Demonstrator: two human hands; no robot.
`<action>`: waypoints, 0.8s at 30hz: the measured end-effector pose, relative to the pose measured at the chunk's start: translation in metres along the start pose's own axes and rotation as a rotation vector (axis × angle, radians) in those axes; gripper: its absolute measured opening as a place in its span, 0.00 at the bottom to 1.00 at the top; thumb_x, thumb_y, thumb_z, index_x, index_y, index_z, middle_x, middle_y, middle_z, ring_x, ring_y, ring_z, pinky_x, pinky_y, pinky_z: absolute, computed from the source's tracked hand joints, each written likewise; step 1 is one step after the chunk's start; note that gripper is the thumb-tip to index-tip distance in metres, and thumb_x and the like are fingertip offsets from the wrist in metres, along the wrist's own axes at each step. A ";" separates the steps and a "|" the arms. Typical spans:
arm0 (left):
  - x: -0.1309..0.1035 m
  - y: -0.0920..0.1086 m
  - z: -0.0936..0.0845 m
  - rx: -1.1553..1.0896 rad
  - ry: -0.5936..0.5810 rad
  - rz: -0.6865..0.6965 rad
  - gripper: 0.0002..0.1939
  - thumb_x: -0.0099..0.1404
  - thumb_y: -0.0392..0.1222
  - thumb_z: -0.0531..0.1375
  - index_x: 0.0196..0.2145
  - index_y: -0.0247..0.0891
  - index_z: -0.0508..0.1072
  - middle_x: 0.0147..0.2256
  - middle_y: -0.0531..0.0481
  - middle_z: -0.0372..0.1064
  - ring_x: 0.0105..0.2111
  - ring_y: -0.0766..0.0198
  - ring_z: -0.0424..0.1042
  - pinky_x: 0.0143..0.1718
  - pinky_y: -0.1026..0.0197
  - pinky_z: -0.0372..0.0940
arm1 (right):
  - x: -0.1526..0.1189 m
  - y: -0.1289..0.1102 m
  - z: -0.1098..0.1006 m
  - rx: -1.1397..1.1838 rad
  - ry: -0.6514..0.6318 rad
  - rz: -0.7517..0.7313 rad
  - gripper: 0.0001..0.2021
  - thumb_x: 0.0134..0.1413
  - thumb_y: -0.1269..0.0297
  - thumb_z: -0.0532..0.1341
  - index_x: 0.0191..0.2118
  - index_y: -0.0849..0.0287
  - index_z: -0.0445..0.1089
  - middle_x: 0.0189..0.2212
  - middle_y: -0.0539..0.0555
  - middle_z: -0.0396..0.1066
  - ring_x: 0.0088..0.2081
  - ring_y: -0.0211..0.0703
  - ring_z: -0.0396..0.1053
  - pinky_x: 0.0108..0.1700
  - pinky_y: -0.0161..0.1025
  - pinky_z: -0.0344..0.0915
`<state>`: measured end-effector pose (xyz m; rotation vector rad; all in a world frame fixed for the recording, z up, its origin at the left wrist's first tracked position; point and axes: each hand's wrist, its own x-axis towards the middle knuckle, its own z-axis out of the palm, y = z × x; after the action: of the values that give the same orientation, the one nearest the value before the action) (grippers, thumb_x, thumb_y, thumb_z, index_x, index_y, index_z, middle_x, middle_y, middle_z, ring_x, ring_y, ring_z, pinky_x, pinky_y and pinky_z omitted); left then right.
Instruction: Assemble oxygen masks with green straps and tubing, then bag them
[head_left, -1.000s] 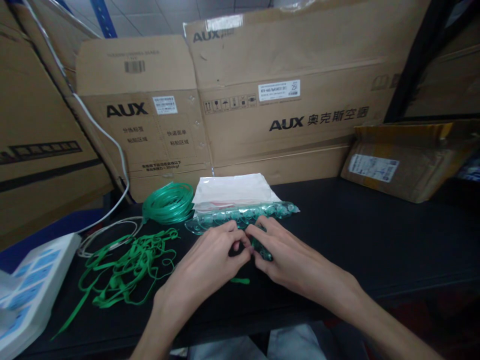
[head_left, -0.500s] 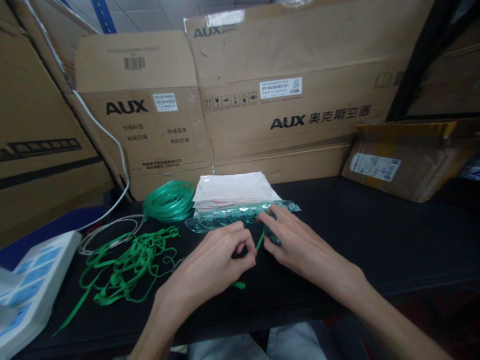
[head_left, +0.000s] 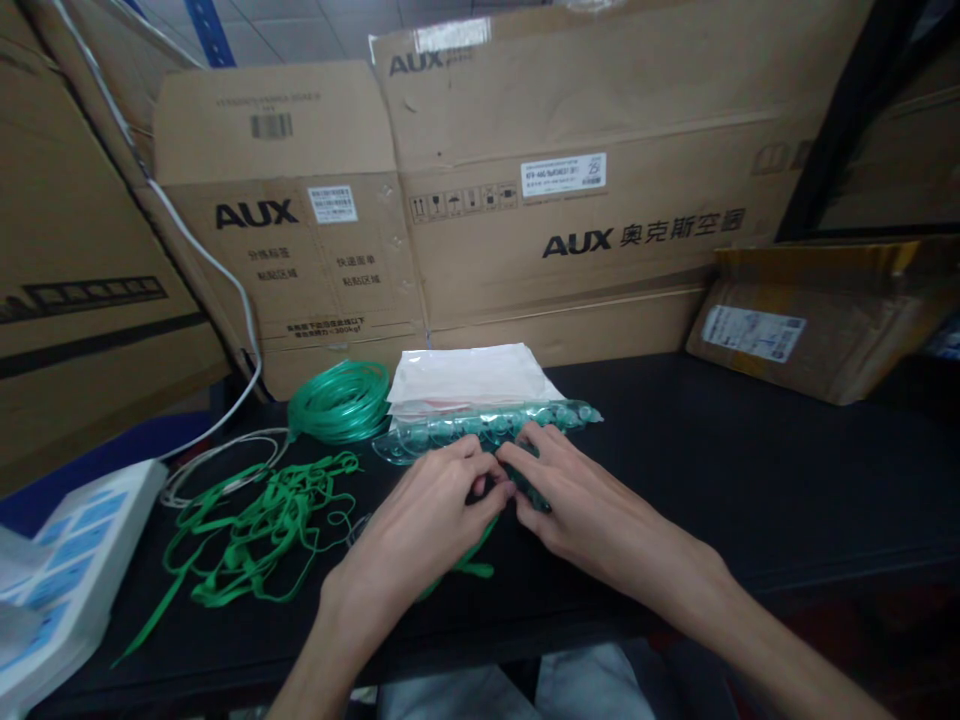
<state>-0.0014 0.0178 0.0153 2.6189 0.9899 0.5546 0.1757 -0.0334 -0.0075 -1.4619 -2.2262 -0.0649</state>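
Meeting at the fingertips, two hands are held over the middle of the tabletop [head_left: 720,470]. By the right hand [head_left: 589,490] one small translucent green piece [head_left: 537,496] is gripped between thumb and fingers. The left hand [head_left: 442,495] is pinched closed beside it; what is caught between its fingertips cannot be told. One green strap [head_left: 476,570] is seen emerging below the left hand.

Just beyond the hands, one row of clear green parts [head_left: 487,425] is laid across the near edge of one white stack [head_left: 469,375]. To the left are set one coil of green tubing [head_left: 341,402], one tangle of green elastic [head_left: 262,535] and one loop of pale cable [head_left: 184,490]; at the left front corner, one white power strip [head_left: 82,570] is partly cut off by the view.

Two AUX-printed panels are stood along the back edge, and one brown parcel [head_left: 795,330] is placed at the back right. Between the right hand and the parcel a broad stretch of black surface is shown; a narrower strip is left before the front edge.
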 end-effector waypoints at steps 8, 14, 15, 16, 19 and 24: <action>-0.001 0.001 -0.001 -0.003 -0.032 0.063 0.08 0.69 0.36 0.57 0.31 0.39 0.71 0.32 0.56 0.63 0.32 0.66 0.64 0.36 0.61 0.55 | 0.001 0.006 -0.002 -0.092 0.005 0.022 0.14 0.61 0.74 0.57 0.51 0.61 0.68 0.47 0.62 0.65 0.49 0.56 0.65 0.50 0.51 0.70; -0.004 0.008 -0.008 -0.082 -0.049 0.079 0.08 0.70 0.39 0.58 0.34 0.41 0.76 0.31 0.56 0.65 0.31 0.67 0.65 0.34 0.63 0.56 | 0.000 0.028 -0.014 -0.272 0.049 0.138 0.10 0.61 0.73 0.55 0.47 0.62 0.68 0.44 0.62 0.64 0.45 0.57 0.65 0.47 0.52 0.69; -0.004 0.008 -0.009 -0.098 -0.045 0.074 0.09 0.71 0.41 0.58 0.35 0.42 0.77 0.32 0.56 0.66 0.31 0.67 0.66 0.35 0.63 0.57 | -0.001 0.030 -0.017 -0.246 0.061 0.135 0.10 0.61 0.72 0.56 0.48 0.61 0.67 0.45 0.62 0.64 0.45 0.57 0.65 0.47 0.52 0.69; -0.005 0.008 -0.012 -0.109 -0.048 0.065 0.09 0.71 0.42 0.58 0.36 0.43 0.77 0.33 0.56 0.67 0.32 0.68 0.66 0.35 0.64 0.57 | -0.002 0.031 -0.020 -0.215 0.070 0.131 0.10 0.61 0.71 0.56 0.48 0.60 0.67 0.45 0.61 0.64 0.46 0.56 0.65 0.47 0.51 0.69; -0.012 0.003 -0.022 -0.097 -0.112 -0.004 0.08 0.71 0.47 0.59 0.39 0.47 0.78 0.35 0.57 0.70 0.33 0.67 0.68 0.37 0.64 0.59 | -0.004 0.030 -0.025 -0.142 0.051 0.131 0.10 0.63 0.70 0.56 0.49 0.59 0.67 0.47 0.61 0.64 0.48 0.55 0.65 0.50 0.50 0.68; -0.036 -0.021 -0.040 -0.061 -0.305 -0.195 0.26 0.57 0.57 0.70 0.52 0.55 0.74 0.44 0.56 0.71 0.41 0.61 0.70 0.42 0.63 0.62 | -0.006 0.028 -0.026 -0.086 0.012 0.147 0.11 0.64 0.66 0.56 0.51 0.57 0.67 0.49 0.61 0.64 0.49 0.54 0.67 0.51 0.49 0.68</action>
<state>-0.0558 0.0143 0.0332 2.4215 1.0896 0.1310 0.2111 -0.0338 0.0070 -1.6632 -2.1233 -0.1226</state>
